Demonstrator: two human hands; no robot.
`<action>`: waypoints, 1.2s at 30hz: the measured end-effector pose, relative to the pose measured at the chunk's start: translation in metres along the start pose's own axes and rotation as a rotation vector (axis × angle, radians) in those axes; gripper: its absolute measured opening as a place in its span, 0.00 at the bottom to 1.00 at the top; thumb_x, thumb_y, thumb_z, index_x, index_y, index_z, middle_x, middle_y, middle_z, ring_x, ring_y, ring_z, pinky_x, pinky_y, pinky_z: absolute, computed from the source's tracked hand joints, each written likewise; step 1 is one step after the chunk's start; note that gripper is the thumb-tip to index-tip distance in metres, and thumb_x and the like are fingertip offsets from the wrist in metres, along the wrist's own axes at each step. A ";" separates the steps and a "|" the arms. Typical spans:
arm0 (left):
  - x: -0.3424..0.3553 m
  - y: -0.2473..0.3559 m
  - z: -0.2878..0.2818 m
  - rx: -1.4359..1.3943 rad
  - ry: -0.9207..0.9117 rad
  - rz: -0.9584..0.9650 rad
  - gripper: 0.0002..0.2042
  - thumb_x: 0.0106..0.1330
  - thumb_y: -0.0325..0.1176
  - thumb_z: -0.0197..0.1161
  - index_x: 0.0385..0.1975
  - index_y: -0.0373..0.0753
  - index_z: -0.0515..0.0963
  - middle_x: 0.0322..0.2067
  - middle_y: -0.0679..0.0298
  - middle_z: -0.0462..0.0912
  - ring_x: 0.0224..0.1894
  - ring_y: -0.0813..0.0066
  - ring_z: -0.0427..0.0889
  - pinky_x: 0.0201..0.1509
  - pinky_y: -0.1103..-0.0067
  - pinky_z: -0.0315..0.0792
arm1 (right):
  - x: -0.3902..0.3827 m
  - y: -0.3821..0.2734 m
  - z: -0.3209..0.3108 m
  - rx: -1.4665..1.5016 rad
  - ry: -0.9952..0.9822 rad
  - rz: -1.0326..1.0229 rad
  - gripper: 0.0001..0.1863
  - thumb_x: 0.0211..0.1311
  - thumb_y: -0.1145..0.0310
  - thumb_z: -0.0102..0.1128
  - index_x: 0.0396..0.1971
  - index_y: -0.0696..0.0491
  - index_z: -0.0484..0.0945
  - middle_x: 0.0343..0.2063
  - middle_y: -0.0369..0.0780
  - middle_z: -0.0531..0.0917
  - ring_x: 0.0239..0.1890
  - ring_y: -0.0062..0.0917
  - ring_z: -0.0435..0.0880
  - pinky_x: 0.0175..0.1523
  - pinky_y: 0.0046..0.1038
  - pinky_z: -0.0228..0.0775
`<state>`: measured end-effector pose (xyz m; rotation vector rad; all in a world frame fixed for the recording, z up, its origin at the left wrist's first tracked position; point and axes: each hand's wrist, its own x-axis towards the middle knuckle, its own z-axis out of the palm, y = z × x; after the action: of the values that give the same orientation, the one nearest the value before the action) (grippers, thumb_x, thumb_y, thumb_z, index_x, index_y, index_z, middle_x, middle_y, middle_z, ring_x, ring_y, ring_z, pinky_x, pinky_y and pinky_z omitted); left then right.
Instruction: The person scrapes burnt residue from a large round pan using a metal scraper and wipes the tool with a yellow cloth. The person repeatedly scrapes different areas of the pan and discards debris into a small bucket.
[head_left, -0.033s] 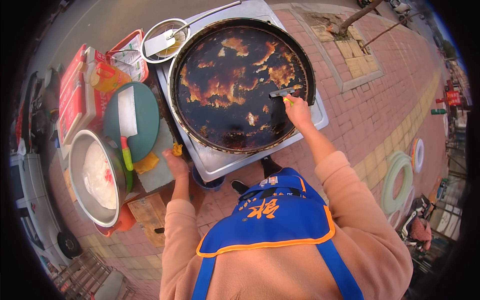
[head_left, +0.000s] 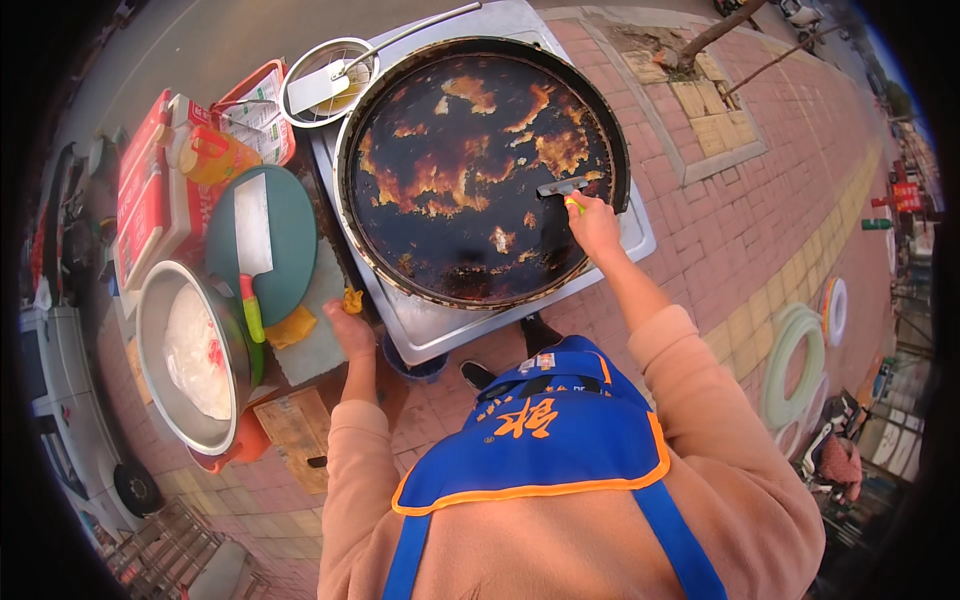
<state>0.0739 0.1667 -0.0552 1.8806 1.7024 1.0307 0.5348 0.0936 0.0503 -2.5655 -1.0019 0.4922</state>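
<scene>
My right hand [head_left: 596,226] is closed around the yellow-green handle of a scraper [head_left: 562,187]. Its flat metal blade rests at the right side of a large round black pan [head_left: 440,248]. Browned, patchy crust [head_left: 440,187] is stuck over the pan's dark, shiny surface. On the left, my left hand [head_left: 350,332] is at the edge of a side table, beside a small crumpled yellow piece [head_left: 353,301]. Its fingers are partly hidden, so I cannot make out a grip. A flat yellow-brown cloth [head_left: 292,327] lies a little left of it.
A cleaver [head_left: 254,225] lies on a round green board [head_left: 292,262]. Nearby stand a steel bowl [head_left: 160,385] holding a white bagged mass, a jug of yellow liquid [head_left: 208,160], and a strainer bowl [head_left: 300,115] with a white-bladed spatula [head_left: 318,88]. The pan sits on a metal stand [head_left: 418,335].
</scene>
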 end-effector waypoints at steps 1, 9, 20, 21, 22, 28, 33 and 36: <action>0.000 0.000 0.001 -0.074 0.013 -0.068 0.10 0.62 0.17 0.48 0.42 0.30 0.67 0.43 0.48 0.71 0.46 0.45 0.72 0.54 0.65 0.69 | -0.001 0.001 0.001 0.001 0.003 -0.008 0.17 0.66 0.58 0.59 0.52 0.43 0.84 0.40 0.51 0.86 0.45 0.49 0.84 0.51 0.45 0.77; 0.001 0.000 -0.002 0.136 0.005 0.102 0.10 0.63 0.18 0.47 0.43 0.30 0.66 0.43 0.48 0.70 0.47 0.47 0.72 0.56 0.65 0.68 | 0.016 -0.009 -0.001 0.019 0.029 -0.011 0.16 0.66 0.59 0.60 0.51 0.43 0.84 0.38 0.50 0.86 0.42 0.49 0.85 0.48 0.46 0.77; -0.001 -0.003 0.002 0.091 0.041 0.120 0.10 0.62 0.15 0.45 0.42 0.30 0.65 0.43 0.49 0.70 0.46 0.50 0.70 0.57 0.66 0.67 | 0.052 -0.019 -0.012 0.002 0.013 -0.065 0.16 0.65 0.61 0.61 0.52 0.43 0.84 0.41 0.49 0.86 0.45 0.48 0.85 0.50 0.46 0.77; 0.000 -0.004 0.002 0.118 0.037 0.132 0.10 0.61 0.15 0.46 0.41 0.31 0.65 0.42 0.49 0.70 0.46 0.50 0.70 0.56 0.66 0.67 | 0.056 -0.018 -0.012 0.003 0.013 -0.091 0.16 0.64 0.61 0.61 0.51 0.44 0.84 0.41 0.49 0.86 0.45 0.48 0.85 0.50 0.45 0.77; 0.000 -0.004 0.001 0.147 0.027 0.138 0.09 0.61 0.15 0.46 0.41 0.31 0.65 0.42 0.49 0.69 0.45 0.49 0.70 0.56 0.66 0.67 | 0.060 -0.015 -0.013 -0.007 -0.003 -0.099 0.16 0.64 0.61 0.61 0.51 0.44 0.84 0.41 0.49 0.86 0.45 0.48 0.84 0.50 0.45 0.77; -0.002 -0.003 0.000 0.168 0.031 0.178 0.10 0.61 0.14 0.49 0.40 0.32 0.63 0.40 0.50 0.68 0.43 0.50 0.70 0.53 0.66 0.68 | 0.081 -0.014 -0.014 -0.021 -0.016 -0.152 0.16 0.65 0.58 0.61 0.50 0.45 0.85 0.41 0.50 0.86 0.46 0.48 0.84 0.51 0.44 0.77; -0.001 -0.006 0.003 0.108 0.072 0.163 0.11 0.60 0.14 0.47 0.41 0.31 0.64 0.42 0.49 0.69 0.45 0.48 0.70 0.57 0.65 0.67 | 0.096 -0.017 -0.012 -0.034 -0.038 -0.145 0.17 0.65 0.57 0.61 0.51 0.42 0.85 0.41 0.50 0.86 0.46 0.48 0.84 0.52 0.44 0.76; -0.002 -0.008 0.003 0.084 0.058 0.137 0.12 0.59 0.13 0.47 0.42 0.31 0.64 0.43 0.49 0.69 0.46 0.48 0.70 0.57 0.66 0.67 | 0.107 -0.019 -0.012 -0.057 -0.065 -0.150 0.17 0.65 0.56 0.62 0.52 0.41 0.84 0.42 0.49 0.86 0.47 0.47 0.84 0.53 0.44 0.76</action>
<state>0.0712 0.1665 -0.0637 2.0642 1.6933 1.0898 0.6032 0.1793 0.0485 -2.5129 -1.2365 0.5165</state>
